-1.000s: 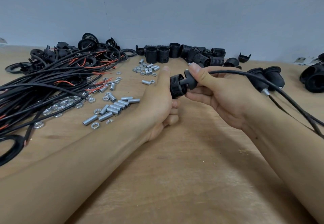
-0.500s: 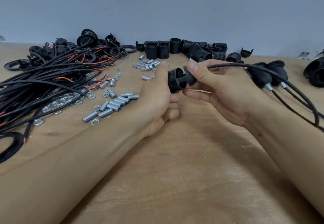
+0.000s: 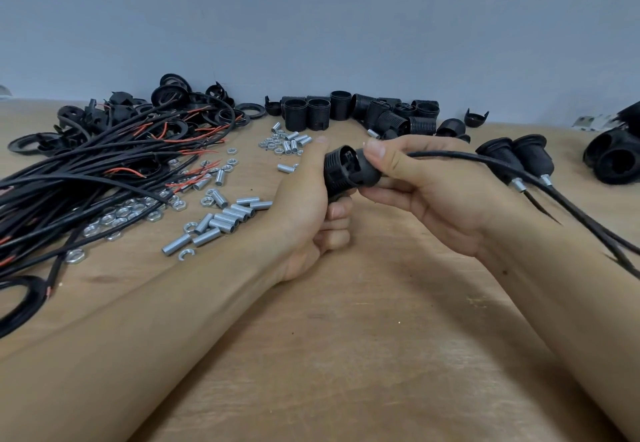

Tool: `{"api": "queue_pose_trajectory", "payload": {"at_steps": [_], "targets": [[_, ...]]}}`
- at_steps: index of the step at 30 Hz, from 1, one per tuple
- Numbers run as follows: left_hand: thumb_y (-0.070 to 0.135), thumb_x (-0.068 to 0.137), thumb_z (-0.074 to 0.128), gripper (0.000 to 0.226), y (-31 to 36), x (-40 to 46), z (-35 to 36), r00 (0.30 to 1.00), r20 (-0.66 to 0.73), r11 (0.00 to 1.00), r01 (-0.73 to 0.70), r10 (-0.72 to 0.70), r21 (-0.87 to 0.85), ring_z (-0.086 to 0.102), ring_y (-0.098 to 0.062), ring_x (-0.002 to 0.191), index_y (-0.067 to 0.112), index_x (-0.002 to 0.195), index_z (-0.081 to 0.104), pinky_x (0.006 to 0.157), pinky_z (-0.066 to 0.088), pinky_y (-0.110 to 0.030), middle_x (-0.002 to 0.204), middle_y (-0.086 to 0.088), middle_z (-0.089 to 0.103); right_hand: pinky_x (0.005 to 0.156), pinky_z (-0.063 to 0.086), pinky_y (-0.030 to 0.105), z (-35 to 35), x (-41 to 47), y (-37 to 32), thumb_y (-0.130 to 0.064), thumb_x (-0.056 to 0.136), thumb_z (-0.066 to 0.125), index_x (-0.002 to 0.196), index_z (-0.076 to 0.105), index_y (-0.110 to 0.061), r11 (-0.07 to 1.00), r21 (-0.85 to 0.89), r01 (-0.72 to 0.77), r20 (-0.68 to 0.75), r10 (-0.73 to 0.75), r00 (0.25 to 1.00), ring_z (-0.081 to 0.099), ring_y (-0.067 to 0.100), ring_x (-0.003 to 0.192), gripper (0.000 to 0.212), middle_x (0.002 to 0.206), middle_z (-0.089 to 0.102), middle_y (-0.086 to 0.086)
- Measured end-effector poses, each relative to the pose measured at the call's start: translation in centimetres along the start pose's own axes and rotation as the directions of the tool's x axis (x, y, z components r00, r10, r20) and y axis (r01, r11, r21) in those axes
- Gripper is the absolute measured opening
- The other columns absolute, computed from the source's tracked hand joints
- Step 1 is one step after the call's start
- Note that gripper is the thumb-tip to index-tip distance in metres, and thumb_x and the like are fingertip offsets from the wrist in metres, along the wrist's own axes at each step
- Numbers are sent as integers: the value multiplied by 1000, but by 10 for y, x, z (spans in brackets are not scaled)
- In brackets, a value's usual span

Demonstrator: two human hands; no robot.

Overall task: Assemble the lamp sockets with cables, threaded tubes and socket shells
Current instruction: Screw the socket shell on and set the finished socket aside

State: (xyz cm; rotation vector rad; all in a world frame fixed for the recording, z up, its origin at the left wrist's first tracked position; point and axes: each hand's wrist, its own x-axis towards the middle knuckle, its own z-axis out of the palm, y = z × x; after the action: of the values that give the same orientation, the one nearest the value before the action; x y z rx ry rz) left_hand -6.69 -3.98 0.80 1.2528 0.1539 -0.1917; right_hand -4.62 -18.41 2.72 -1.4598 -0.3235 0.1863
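No readable text, labels or numbers anywhere.

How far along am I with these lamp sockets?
Done: two cabled sockets lie at right. In hand: left hand grips a ribbed shell, right hand holds its cap and cable. Left: the cable heap, loose threaded tubes and spare shells.

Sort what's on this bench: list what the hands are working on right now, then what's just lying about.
In hand:
- ribbed socket shell, gripped by left hand
- socket cap with cable, held by right hand

Lying about:
- cable bundle
- threaded tubes
- nuts
- spare shells
- two finished sockets
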Motion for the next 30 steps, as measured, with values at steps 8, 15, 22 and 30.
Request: {"api": "queue_pose_trajectory", "payload": {"at_steps": [8, 15, 22, 30], "targets": [[59, 100, 31, 50, -2, 1, 2, 999, -37, 999, -33, 34, 32, 18, -9, 35, 17, 77, 44, 33, 19, -17, 42, 5, 25, 64, 58, 24, 0, -4, -3, -41, 70, 73, 83, 71, -7, 994, -109, -23, -19, 21, 1000, 75, 28, 82, 37, 89, 76, 15], [53, 100, 36, 50, -5, 5, 2, 994, -79, 996, -70, 75, 60, 25, -7, 31, 17, 76, 61, 32, 21, -15, 51, -2, 42, 65, 58, 25, 0, -3, -2, -44, 68, 73, 83, 74, -9, 996, -92, 0, -39, -3, 999, 74, 22, 76, 38, 86, 76, 13], [35, 103, 32, 38, -7, 11, -2, 953, -217, 976, -196, 212, 93, 28, -8, 30, 11, 83, 54, 33, 23, -15, 50, -4, 45, 76, 58, 26, 0, -1, 3, -23, 57, 83, 80, 80, -19, 996, -60, 69, 39, -66, 997, 74, 20, 88, 24, 87, 76, 7], [52, 102, 35, 49, -9, 12, -4, 953, -233, 978, -171, 196, 122, 33, -5, 29, 13, 89, 61, 33, 23, -15, 45, 3, 44, 77, 58, 26, 2, 0, 4, -20, 60, 80, 94, 72, -3, 997, -79, 11, 35, -9, 999, 74, 22, 89, 39, 88, 76, 11]]}}
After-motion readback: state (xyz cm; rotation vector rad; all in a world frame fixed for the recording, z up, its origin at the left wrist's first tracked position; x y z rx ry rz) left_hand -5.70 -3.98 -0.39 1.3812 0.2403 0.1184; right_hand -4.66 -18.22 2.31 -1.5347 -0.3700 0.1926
